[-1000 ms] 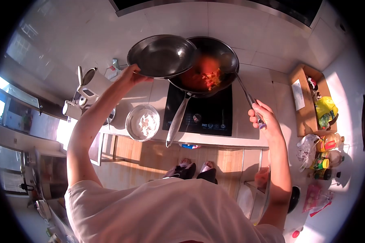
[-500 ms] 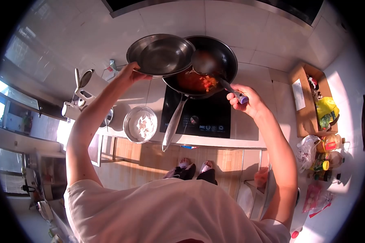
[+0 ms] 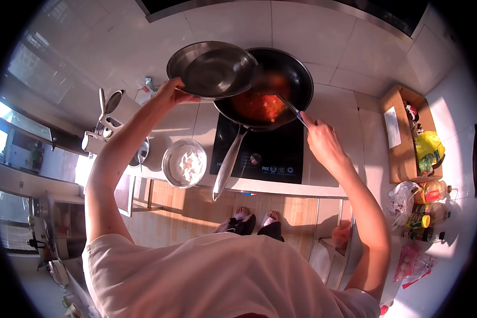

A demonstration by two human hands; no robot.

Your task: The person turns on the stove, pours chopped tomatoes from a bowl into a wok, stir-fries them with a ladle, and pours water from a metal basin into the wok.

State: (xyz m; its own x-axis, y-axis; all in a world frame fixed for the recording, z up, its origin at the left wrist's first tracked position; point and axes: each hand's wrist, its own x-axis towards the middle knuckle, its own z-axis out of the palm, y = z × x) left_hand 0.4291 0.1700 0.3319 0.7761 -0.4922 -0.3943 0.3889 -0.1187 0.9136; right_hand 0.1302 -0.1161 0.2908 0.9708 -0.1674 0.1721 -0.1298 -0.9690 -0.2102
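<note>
My left hand (image 3: 176, 93) grips the near left rim of a shiny metal bowl (image 3: 188, 74), holding it tilted over the left side of a black frying pan (image 3: 302, 87). Nothing solid shows inside the bowl. My right hand (image 3: 324, 140) is closed round the handle of a spatula (image 3: 290, 106), which slants into the pan. Its dark head is blurred, near the bowl's right edge. Red, chunky food in sauce (image 3: 262, 107), like cooked tomato, covers the pan's bottom. The pan stands on a black induction cooktop (image 3: 270, 153), its handle (image 3: 229, 167) pointing toward me.
A metal bowl with white residue (image 3: 184, 163) stands left of the cooktop. Farther left are a white utensil holder (image 3: 114, 114) and a mug (image 3: 91, 143). On the right sit a cardboard box (image 3: 400, 138) and several bottles (image 3: 432, 192).
My right hand has turned over from palm-up to knuckles-up on the spatula, whose head has moved slightly within the pan. The bowl in my left hand has barely moved.
</note>
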